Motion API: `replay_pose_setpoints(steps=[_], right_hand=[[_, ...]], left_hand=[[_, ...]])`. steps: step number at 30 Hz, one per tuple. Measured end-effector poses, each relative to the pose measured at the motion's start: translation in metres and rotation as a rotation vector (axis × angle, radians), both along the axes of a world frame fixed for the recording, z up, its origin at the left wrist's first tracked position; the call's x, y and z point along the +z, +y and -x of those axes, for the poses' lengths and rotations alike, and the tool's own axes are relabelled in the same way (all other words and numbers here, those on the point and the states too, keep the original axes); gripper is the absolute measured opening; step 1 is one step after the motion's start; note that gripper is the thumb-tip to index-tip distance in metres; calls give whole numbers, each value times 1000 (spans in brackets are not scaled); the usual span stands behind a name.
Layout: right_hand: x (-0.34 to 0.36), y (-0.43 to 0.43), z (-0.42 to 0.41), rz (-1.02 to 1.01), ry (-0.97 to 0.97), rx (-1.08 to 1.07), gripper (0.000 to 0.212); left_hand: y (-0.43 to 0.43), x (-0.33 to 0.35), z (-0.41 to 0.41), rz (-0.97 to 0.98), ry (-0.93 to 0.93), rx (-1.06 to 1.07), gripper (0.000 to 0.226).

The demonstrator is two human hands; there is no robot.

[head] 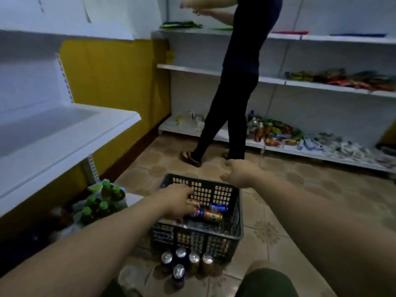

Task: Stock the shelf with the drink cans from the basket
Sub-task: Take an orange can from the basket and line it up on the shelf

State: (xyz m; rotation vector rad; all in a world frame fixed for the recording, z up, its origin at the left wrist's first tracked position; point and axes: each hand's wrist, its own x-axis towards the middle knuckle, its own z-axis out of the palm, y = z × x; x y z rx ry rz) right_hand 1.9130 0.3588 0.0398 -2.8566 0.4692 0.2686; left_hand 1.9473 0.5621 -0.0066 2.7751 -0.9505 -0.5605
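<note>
Head view: 4 drink cans (212, 216) lie visible on their sides in 1 dark basket (236, 219), under and just right of the left hand (175, 202). Its fingers curl down over them; grip cannot be confirmed. 5 upright cans (181, 254) stand on the floor, nearer than both hands. Beyond the basket the right hand (237, 172) hovers, loosely curled, holding nothing. Labels unreadable. 1 white shelf (64, 133) lies left of the left hand.
</note>
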Motion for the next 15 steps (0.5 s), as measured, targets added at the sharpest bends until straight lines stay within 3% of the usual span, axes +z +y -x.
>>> replay_pose_setpoints(steps=[9,15], right_hand=[[-136,-57,-37,-127,192,-169,48],[-248,-90,-83,-214,346,-169,43]], left_hand=[[-39,-124,-86,-69,261,3,39],[-86,-239,-151,-104,395,7,47]])
